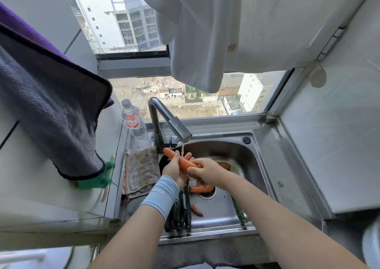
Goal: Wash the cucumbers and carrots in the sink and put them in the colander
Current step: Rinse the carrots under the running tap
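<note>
One wide-angle view, worn on the person's head, looks forward and steeply down onto the sink (259,154), which sits near and fills the lower middle. It faces the window (205,106) behind the tap (158,122). Walls at both sides bend outward with the lens.

Water bottle (134,122) beside the faucet (162,112) — patterned rag (141,170) below it, grey towel (51,108) at left

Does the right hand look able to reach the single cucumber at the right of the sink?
Probably yes, once it lets go: the right hand grips the carrot. The cucumber lies uncovered on the sink floor, close beside that forearm.
</note>
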`<state>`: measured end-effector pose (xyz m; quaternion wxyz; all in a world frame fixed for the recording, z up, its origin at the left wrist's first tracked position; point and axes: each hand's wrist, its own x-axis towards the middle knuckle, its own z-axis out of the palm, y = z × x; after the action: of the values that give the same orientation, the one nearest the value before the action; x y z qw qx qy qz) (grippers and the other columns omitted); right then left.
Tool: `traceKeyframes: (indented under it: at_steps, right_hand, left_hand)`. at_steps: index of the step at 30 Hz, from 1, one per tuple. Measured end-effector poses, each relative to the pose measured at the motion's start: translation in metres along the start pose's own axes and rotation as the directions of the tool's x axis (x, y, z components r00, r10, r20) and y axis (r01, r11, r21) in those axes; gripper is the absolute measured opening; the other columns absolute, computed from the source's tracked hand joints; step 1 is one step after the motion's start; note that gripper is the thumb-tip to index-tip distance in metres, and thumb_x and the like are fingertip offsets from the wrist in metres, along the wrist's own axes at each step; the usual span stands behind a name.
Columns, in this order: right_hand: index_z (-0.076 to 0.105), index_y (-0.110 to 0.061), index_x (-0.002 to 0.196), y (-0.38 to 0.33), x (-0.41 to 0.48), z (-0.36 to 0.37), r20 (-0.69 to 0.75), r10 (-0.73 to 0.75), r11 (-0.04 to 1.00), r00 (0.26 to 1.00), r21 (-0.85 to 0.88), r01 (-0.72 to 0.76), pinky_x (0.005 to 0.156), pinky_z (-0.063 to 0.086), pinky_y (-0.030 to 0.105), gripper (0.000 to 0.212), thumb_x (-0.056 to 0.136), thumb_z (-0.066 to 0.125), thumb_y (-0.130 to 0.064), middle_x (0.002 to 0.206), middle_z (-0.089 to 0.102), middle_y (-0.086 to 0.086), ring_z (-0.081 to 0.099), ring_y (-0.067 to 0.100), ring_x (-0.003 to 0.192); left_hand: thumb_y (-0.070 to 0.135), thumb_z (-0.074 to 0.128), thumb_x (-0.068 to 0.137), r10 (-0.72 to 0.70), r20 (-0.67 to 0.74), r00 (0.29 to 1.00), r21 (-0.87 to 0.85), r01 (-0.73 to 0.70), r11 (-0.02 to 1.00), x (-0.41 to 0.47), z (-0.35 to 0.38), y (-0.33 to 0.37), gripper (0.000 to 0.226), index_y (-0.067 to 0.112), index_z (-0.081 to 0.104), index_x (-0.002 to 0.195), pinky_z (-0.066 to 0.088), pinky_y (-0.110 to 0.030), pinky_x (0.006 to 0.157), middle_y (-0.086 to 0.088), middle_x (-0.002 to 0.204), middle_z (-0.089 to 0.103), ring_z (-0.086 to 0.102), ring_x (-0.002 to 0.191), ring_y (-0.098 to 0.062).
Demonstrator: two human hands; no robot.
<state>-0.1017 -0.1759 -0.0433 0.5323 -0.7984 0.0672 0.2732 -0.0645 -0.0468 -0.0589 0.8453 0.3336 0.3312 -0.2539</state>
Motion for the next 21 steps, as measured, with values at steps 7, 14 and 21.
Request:
traceKeyframes:
  at_steps: [7,14,21]
  right_hand:
    - [0.052,-0.008,0.113,0.004,-0.010,-0.009,0.344,0.208,0.738,0.916,0.559,-0.378,0.043,0.023,0.020,0.047,0.104,0.028,-0.048,0.070,0.052,0.006,0.030,0.010,0.041]
    - [0.052,-0.015,0.110,-0.003,-0.015,-0.005,0.180,0.291,0.836,0.940,0.430,-0.341,0.045,0.030,0.022,0.057,0.096,0.038,-0.068,0.065,0.053,0.006,0.043,0.015,0.046]
    - [0.053,-0.015,0.086,-0.006,-0.009,-0.004,0.034,0.225,0.875,0.974,0.432,-0.217,0.040,0.021,0.020,0.049,0.097,0.042,-0.062,0.051,0.050,-0.006,0.030,0.009,0.037]
  left_hand:
    - [0.022,0.045,0.103,0.038,-0.027,0.999,-0.149,-0.041,0.988,-0.001,0.004,0.016,0.015,0.009,0.053,0.104,0.049,-0.043,0.083,-0.007,0.098,0.061,0.061,0.087,-0.024]
    - [0.066,0.039,0.092,-0.008,-0.112,0.994,-0.288,-0.025,0.957,0.002,0.011,0.018,0.056,0.016,0.041,0.068,0.044,-0.030,0.060,0.002,0.047,0.039,0.037,0.039,-0.016]
    - [0.010,0.039,0.104,0.089,-0.038,0.995,-0.120,-0.093,0.988,-0.002,0.015,0.009,0.019,0.011,0.045,0.122,0.045,-0.045,0.095,-0.012,0.113,0.057,0.061,0.089,-0.024]
